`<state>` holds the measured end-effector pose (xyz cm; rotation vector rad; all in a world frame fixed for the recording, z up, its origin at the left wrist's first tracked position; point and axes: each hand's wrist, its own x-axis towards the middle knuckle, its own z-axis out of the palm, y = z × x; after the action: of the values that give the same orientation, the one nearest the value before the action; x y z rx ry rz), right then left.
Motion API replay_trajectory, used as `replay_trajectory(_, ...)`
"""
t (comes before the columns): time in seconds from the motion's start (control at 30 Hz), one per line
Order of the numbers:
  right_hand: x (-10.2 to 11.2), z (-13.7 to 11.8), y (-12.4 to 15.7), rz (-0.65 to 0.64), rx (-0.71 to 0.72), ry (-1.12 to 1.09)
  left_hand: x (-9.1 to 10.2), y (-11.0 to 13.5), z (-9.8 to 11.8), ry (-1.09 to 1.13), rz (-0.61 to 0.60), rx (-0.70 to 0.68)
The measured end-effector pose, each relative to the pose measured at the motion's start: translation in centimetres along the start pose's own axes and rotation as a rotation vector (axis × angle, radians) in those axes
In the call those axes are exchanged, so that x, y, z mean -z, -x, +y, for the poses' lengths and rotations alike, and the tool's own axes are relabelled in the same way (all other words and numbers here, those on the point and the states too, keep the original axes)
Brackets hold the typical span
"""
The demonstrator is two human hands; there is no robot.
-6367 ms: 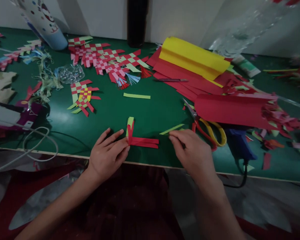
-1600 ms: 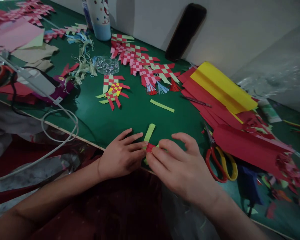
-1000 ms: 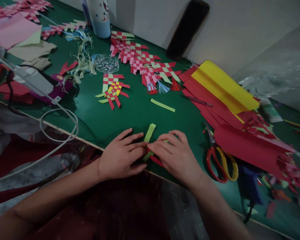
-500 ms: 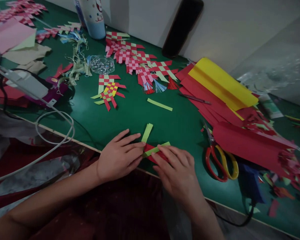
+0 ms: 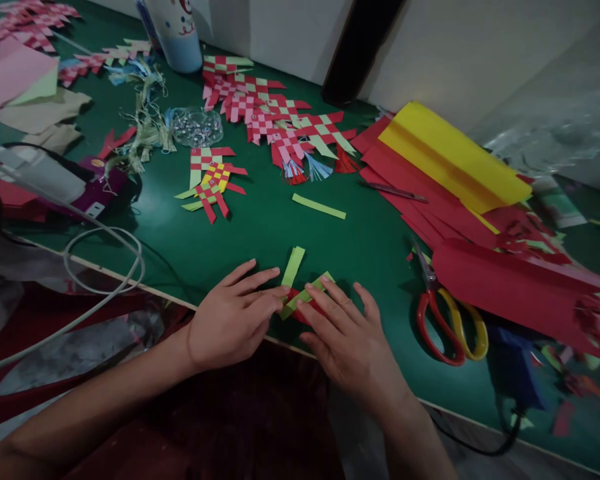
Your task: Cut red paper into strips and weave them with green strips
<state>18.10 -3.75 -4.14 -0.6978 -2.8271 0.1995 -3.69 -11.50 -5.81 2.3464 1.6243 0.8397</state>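
On the green tabletop's near edge lie red paper strips point(image 5: 300, 315) crossed by a light green strip point(image 5: 300, 299) set diagonally. A second light green strip point(image 5: 294, 263) stands out from them toward the back. My left hand point(image 5: 233, 320) rests at the left side of this piece, upper fingers spread and fingertips touching the paper; its thumb is mostly hidden. Flat on the diagonal strip and the red paper, my right hand point(image 5: 355, 337) presses with fingers stretched apart. A loose green strip point(image 5: 319, 207) lies farther back.
Scissors point(image 5: 443, 310) with red and yellow handles lie at the right, beside red paper sheets point(image 5: 510, 287) and a yellow sheet point(image 5: 455, 157). Woven paper fish point(image 5: 260, 107) lie behind, near a dish of small beads point(image 5: 197, 127). A white cable point(image 5: 115, 230) loops at the left.
The diagonal green strip has turned more steeply and shifted slightly left. My right hand's fingers have spread, with one lifted outward. The view has shifted a little.
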Motion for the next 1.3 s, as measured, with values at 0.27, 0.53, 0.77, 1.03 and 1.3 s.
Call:
replay_trajectory(0.27,0.5,-0.2,0.4,0.081,-0.163,0.005,-0.1,0.0,0.0,-0.012,0.009,0.008)
replay_trajectory(0.53,0.0,-0.7,-0.2,0.081,-0.152,0.010,-0.1,-0.1,0.0,-0.013,-0.018,0.012)
replay_trajectory(0.77,-0.4,-0.5,-0.4,0.069,-0.173,0.006,0.1,-0.1,0.0,0.003,-0.019,0.008)
replay_trajectory(1.03,-0.4,-0.6,-0.4,0.089,-0.195,-0.009,0.0,0.1,0.0,-0.004,-0.009,-0.030)
replay_trajectory(1.3,-0.3,-0.2,-1.4,0.109,-0.296,-0.030,-0.1,0.0,0.0,-0.032,0.006,-0.034)
